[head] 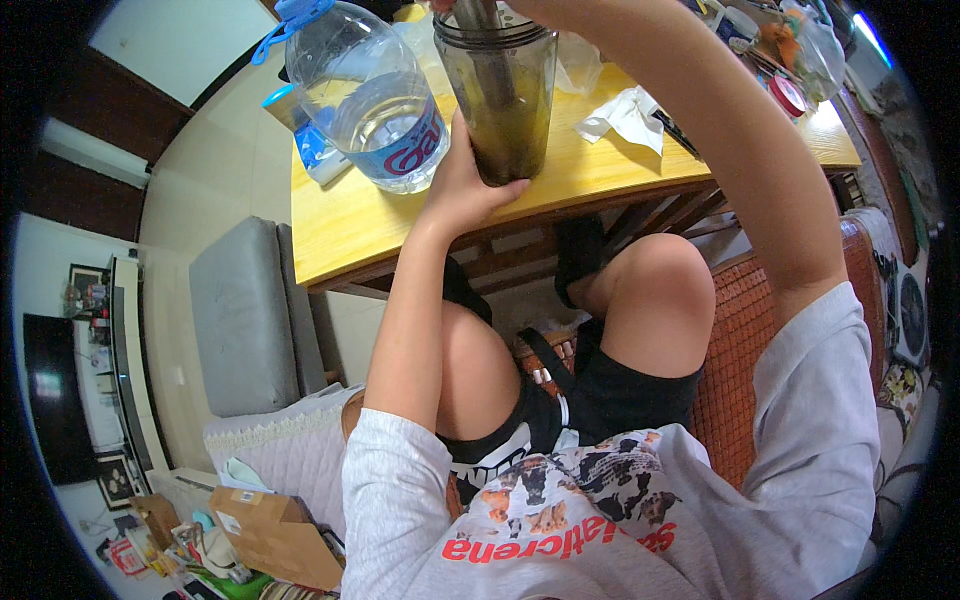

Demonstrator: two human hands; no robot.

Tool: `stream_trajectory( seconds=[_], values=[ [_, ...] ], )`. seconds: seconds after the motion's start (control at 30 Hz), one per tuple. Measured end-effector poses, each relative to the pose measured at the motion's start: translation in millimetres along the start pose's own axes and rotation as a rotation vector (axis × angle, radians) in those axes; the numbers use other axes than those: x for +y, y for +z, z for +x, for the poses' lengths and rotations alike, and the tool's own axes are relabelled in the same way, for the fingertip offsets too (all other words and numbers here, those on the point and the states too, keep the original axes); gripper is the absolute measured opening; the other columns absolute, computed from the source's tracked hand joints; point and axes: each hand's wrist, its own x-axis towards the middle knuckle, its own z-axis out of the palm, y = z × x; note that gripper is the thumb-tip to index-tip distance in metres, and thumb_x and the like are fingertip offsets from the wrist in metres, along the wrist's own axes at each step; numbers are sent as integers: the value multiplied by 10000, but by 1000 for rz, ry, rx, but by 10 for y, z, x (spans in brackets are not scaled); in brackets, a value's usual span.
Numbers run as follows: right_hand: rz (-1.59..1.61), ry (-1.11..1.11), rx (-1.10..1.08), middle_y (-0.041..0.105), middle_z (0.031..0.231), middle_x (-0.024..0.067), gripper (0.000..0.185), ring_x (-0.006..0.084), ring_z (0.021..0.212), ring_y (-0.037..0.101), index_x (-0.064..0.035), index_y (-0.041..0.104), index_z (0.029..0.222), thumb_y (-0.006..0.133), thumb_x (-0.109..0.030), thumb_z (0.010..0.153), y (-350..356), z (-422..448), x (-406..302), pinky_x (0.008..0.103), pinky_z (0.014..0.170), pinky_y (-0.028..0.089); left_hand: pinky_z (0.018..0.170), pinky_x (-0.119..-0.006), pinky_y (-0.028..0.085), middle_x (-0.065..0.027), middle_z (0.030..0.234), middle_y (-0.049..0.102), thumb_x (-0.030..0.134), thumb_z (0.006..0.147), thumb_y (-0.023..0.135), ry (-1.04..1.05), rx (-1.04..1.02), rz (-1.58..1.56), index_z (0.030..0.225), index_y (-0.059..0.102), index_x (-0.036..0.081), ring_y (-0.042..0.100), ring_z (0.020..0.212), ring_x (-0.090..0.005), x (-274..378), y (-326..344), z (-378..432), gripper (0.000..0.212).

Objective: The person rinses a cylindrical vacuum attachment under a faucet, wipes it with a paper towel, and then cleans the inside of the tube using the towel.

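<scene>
A tall transparent cup (517,112) with a dark threaded rim and greenish-yellow contents stands near the table's front edge. My left hand (469,184) grips its lower part, thumb at the base and the other fingers largely hidden behind it. A thick dark rod, like a muddler (478,15), reaches down into the cup. My right hand (532,9) is around the rod's upper part, mostly cut off by the top of the picture. Left of the cup, close to my left wrist, is a large clear water bottle (375,112) with a blue cap, partly filled.
Crumpled white tissue (626,120) lies right of the cup on the wooden table (352,225). A blue-and-white packet (319,154) is beside the bottle. Plastic bags and a round red-rimmed container (786,96) crowd the far right. A grey cushioned stool (244,315) stands left.
</scene>
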Motion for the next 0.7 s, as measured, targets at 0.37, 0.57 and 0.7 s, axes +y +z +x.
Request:
stream_trajectory(
  seconds=[0.37,0.57,0.7],
  values=[
    [26,114,-178,576,697,149,72,281,616,561,-11,598,592,581,-75,562,16,26,42,340,543,454,894,-322,339,-171,1155,426,161,566,723,-2,0,5,1241,165,60,422,1089,-282,-51,24,13,881],
    [67,225,-461,581,700,131,65,272,682,563,-46,612,579,594,-99,545,-60,67,55,349,585,452,892,-326,343,-174,1147,434,163,562,727,-6,-18,2,1245,156,57,429,1080,-286,-11,-2,10,897],
    [-29,45,-143,576,676,135,62,273,621,560,-49,608,576,595,-102,549,22,49,54,349,557,453,883,-326,346,-174,1135,444,161,561,728,46,19,44,1240,161,53,438,1069,-289,-17,29,16,892]
  ],
)
